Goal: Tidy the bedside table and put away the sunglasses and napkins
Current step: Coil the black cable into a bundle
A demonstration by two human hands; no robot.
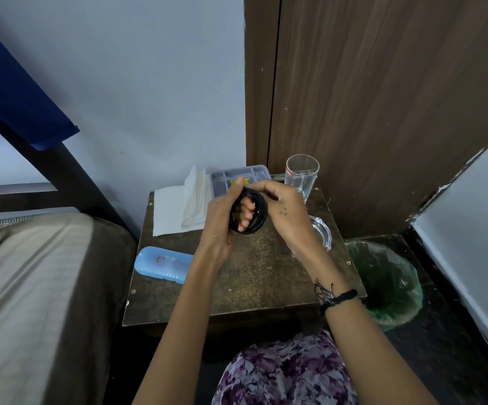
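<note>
Head camera looks down on both hands meeting above the back half of the bedside table (pixel 245 276). Left hand (pixel 222 217) has its fingers curled through a stack of black bangles (pixel 250 211), thumb up at twelve o'clock. Right hand (pixel 283 209) comes in from three o'clock, fingers wrapped over the top of the same bangles, so both hands grip the stack between them, lifted off the wood. A black thread band (pixel 336 298) sits on the right wrist.

White napkins (pixel 178 209) lie at nine o'clock from the hands, just beside the left one, unfolded on the table's back-left corner, a second folded sheet leaning on top. No sunglasses can be made out; a light-blue case (pixel 162 264) rests shut at seven o'clock from the hands, on the table's left edge.

Behind the knuckles at twelve o'clock sits a grey compartment tray (pixel 239 173), partly hidden by the left thumb. An upright drinking glass (pixel 301 173) stands at one o'clock, near the back-right corner. A clear glass dish (pixel 321 232) lies at four o'clock, half covered by the right wrist. Off the table at four o'clock, a bin with a green liner (pixel 388 282) stands on the floor. A bed (pixel 32 287) fills the nine o'clock side.
</note>
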